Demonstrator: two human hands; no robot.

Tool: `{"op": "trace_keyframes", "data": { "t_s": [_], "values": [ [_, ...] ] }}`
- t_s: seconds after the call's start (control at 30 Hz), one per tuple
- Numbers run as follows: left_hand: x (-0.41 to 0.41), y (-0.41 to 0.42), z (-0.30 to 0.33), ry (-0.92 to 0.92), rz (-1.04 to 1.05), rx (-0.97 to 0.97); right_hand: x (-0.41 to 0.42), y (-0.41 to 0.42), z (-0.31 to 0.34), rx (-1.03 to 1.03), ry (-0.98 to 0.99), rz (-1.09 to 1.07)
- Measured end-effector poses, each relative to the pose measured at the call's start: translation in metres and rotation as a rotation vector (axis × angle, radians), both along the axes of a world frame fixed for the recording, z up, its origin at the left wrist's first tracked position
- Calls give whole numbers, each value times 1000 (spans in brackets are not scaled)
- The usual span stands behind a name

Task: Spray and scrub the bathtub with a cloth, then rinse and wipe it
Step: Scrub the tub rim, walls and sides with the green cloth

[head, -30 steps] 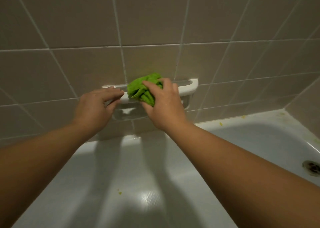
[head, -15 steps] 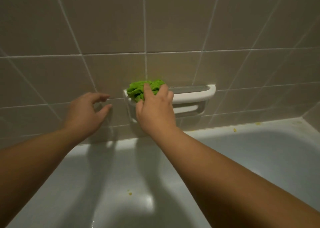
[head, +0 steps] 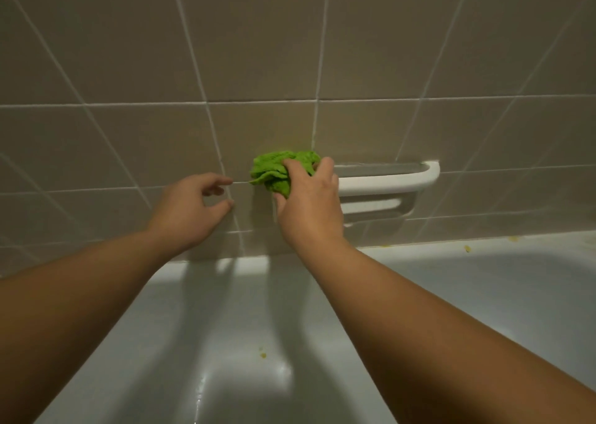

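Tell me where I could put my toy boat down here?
The white shelf is bare from the right hand to its far end. The tub floor between both arms is bare too, bar small yellow specks. The shelf's left end is crowded: the cloth and hand cover it.

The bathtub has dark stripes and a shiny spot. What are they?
Head view: the dark stripes on the bathtub are shadows of the two arms; the shiny spot is glare from a light; the wide lens bends the tile lines.
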State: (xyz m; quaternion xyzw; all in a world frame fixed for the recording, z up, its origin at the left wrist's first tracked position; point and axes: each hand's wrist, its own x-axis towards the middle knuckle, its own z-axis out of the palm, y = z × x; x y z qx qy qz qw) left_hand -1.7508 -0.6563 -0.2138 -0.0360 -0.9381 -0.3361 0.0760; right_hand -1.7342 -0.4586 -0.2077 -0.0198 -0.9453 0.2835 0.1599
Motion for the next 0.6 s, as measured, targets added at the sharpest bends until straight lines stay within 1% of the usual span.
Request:
{"op": "trace_keyframes", "data": {
  "t_s": [0.07,0.17,0.23,0.33,0.4,0.43,0.5,0.6],
  "values": [
    [4,-1,1,-33,-25,-2,7,20,-6,-34,36,-36],
    [8,0,4,-37,-72,-38,20,38,-15,-230,90,-126],
    [6,4,10,-21,-98,-65,28,31,-17,-433,120,-201],
    [2,13,18,18,-120,-87,37,2,-17,-861,125,-426],
    [0,16,19,42,-130,-76,36,-17,-16,-1125,46,-567],
    [-1,17,18,44,-134,-74,32,-24,-15,-1210,0,-595],
    [-2,16,17,49,-142,-73,20,-33,-13,-1280,-71,-595],
    [-2,17,17,64,-142,-66,1,-30,-10,-1261,-146,-594]
  ]
}}
